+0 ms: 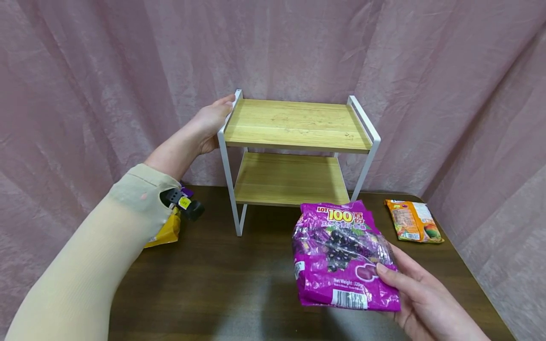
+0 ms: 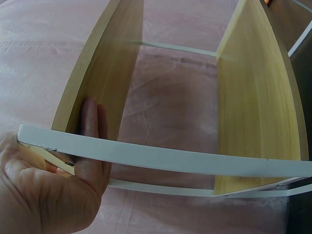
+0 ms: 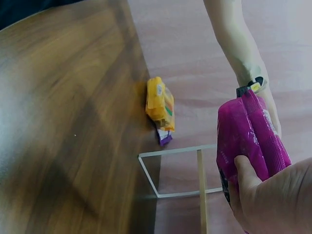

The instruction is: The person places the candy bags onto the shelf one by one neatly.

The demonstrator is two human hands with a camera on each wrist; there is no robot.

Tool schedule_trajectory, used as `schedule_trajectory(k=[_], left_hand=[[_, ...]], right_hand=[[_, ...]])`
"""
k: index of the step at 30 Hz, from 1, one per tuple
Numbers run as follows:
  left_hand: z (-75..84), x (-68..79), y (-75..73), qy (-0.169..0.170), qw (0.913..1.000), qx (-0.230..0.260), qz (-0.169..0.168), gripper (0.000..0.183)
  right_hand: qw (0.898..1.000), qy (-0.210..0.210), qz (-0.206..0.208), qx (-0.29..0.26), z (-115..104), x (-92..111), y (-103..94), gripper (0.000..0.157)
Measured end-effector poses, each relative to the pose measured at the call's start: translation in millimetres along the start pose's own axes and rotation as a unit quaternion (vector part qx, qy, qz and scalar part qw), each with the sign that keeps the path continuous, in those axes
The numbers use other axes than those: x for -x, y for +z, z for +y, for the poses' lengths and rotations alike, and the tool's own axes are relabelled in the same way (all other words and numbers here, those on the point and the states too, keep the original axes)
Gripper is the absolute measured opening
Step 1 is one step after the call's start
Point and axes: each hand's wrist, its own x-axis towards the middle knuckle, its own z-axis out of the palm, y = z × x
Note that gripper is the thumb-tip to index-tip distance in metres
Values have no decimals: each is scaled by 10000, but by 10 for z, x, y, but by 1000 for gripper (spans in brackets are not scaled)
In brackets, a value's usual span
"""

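In the head view, the left hand [image 1: 209,127] grips the side of a two-tier rack [image 1: 294,124]. The right hand [image 1: 426,291], at five o'clock from it, pinches a purple bag [image 1: 341,255] above the table [image 1: 204,284]. An orange packet [image 1: 413,221] lies at four o'clock from the rack, a yellow packet [image 1: 169,229] at eight (partly behind the sleeve [image 1: 81,260]). In the left wrist view, fingers [image 2: 90,119] reach under the upper board [image 2: 107,63]. In the right wrist view, the thumb [image 3: 245,170] presses the bag. The step in hand seems to be steadying the rack while holding the bag; the next move probably calls for keeping both grips firm.
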Motion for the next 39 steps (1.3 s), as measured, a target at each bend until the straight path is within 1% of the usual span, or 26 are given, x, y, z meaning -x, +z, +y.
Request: schedule_trajectory(k=[4,5,7,12,16,21,23,28,30,36,39], left_hand=[[-5,-9,5,3,10000,7,12,51],[-5,-8,6,1,10000,6,17,51],[-6,-11,7,-3,10000,5,27,50],[-5,-14,5,-34,10000,21,69,50],[5,-16,4,-40,10000,36,64,50],[17,-12,3,-26,10000,52,66,50],[15,-8,0,-41,9999,42,81,50],[4,-4,-5,-57,9999,84,68,50],[2,-5,-6,-54,9999,108,63,50],[5,-2,-2,-25,10000,24,79,50],[7,-1,0,-10,10000,-2,79,50]], right_hand=[[9997,75,221,80,-53,11,29,76],[9996,38,238,162,-61,12,34,76],[9990,126,404,157,-95,19,52,76],[9982,173,541,185,-160,43,86,76],[9980,68,598,190,-209,54,106,77],[9985,-349,317,292,-240,66,105,73],[9984,-398,260,295,-258,68,114,73],[9989,-237,335,224,-329,65,148,77],[9991,-253,296,182,-346,63,143,79],[9971,-727,-86,202,-343,59,101,73],[9965,-810,-147,144,-359,52,90,72]])
